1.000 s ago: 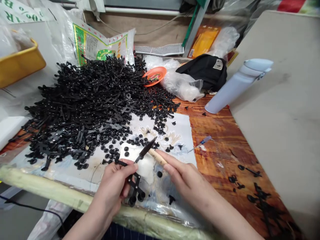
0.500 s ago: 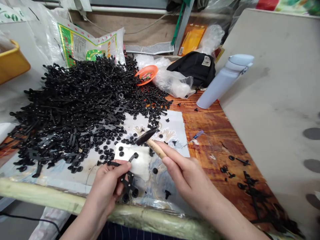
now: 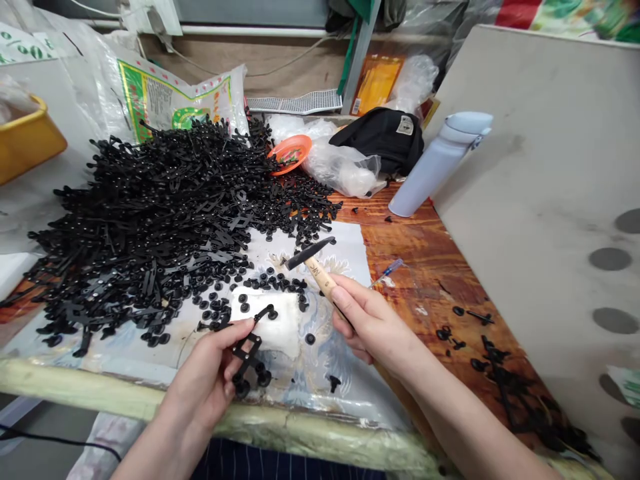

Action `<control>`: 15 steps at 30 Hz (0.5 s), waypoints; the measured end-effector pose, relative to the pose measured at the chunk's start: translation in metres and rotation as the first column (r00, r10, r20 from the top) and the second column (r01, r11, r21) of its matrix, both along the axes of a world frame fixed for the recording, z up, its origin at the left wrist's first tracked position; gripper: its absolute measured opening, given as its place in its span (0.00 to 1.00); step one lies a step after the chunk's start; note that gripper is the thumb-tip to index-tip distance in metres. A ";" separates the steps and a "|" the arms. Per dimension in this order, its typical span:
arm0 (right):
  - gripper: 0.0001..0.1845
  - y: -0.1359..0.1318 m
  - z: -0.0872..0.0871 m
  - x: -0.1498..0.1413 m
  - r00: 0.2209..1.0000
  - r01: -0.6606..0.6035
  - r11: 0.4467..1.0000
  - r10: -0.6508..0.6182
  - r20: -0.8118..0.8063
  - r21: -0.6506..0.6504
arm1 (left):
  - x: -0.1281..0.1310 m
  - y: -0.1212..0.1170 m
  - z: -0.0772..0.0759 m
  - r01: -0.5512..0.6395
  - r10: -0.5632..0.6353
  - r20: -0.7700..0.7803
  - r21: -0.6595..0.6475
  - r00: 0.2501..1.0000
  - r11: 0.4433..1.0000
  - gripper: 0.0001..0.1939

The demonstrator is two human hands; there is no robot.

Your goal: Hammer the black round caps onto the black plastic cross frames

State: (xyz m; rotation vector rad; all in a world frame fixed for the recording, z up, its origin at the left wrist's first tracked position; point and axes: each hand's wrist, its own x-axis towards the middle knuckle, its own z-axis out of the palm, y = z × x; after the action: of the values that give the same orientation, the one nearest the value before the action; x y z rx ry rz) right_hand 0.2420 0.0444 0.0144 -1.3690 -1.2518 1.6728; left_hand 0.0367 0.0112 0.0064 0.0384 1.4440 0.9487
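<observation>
My left hand [image 3: 207, 380] is closed on a black linked plastic part [image 3: 249, 353] with small round wheels, held over the plastic-covered sheet [image 3: 320, 380] near the table's front edge. My right hand [image 3: 367, 323] grips the wooden handle of a small hammer [image 3: 315, 263], its black head raised above the sheet and pointing left. A large heap of black plastic strips [image 3: 160, 207] lies behind my left hand, with loose black round caps [image 3: 225, 303] scattered between the heap and my hands.
A pale blue bottle [image 3: 440, 160] leans at the back right next to a grey board [image 3: 550, 187]. An orange dish [image 3: 289, 152], clear bags, a black pouch [image 3: 385, 137], a printed sack [image 3: 175, 100] and a yellow tub [image 3: 27, 137] stand behind the heap. Black scraps [image 3: 505, 380] lie on the wooden table, right.
My right hand lifted the hammer up and back from the part in my left hand. My left hand drew the linked part slightly toward me.
</observation>
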 end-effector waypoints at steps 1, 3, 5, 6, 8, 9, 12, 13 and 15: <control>0.21 -0.001 0.000 -0.001 1.000 -0.019 1.000 0.019 -0.002 0.003 | 0.000 0.000 0.000 -0.001 0.001 0.014 -0.004 1.000 1.000 0.14; 0.19 -0.003 0.000 -0.004 0.999 -0.049 0.998 0.048 0.012 0.042 | -0.001 0.000 0.000 0.013 -0.013 0.035 -0.003 0.999 1.000 0.15; 0.17 -0.004 -0.002 -0.006 0.997 -0.066 0.995 0.064 0.030 0.077 | -0.002 -0.001 -0.002 0.021 -0.020 0.043 -0.001 0.999 1.000 0.14; 0.15 -0.004 -0.003 -0.007 0.996 -0.074 0.992 0.069 0.048 0.100 | -0.003 -0.002 -0.003 0.030 -0.030 0.046 0.005 0.998 1.000 0.14; 0.15 -0.002 -0.004 -0.009 0.992 -0.092 0.982 0.075 0.105 0.163 | -0.005 -0.006 -0.004 0.095 -0.097 0.043 0.049 0.994 0.994 0.15; 0.14 -0.001 -0.004 -0.010 0.987 -0.098 0.973 0.068 0.144 0.208 | -0.006 -0.008 -0.004 0.151 -0.154 0.031 0.088 0.988 0.985 0.17; 0.10 0.004 0.000 -0.019 0.964 -0.114 0.936 0.023 0.265 0.334 | -0.006 -0.014 -0.001 0.379 -0.377 -0.055 0.212 0.925 0.901 0.20; 0.09 0.005 0.003 -0.023 0.958 -0.124 0.934 0.025 0.285 0.335 | -0.005 -0.015 0.000 0.454 -0.446 -0.092 0.234 0.891 0.860 0.18; 0.09 0.006 0.008 -0.031 0.959 -0.170 0.951 0.100 0.266 0.256 | -0.004 -0.018 0.003 0.580 -0.555 -0.171 0.259 0.814 0.772 0.14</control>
State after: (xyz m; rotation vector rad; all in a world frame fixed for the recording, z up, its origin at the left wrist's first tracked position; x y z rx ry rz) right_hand 0.2108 0.0507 0.0221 -1.3745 -1.6908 1.3749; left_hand 0.0330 -0.0068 0.0098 0.7184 1.2373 0.6487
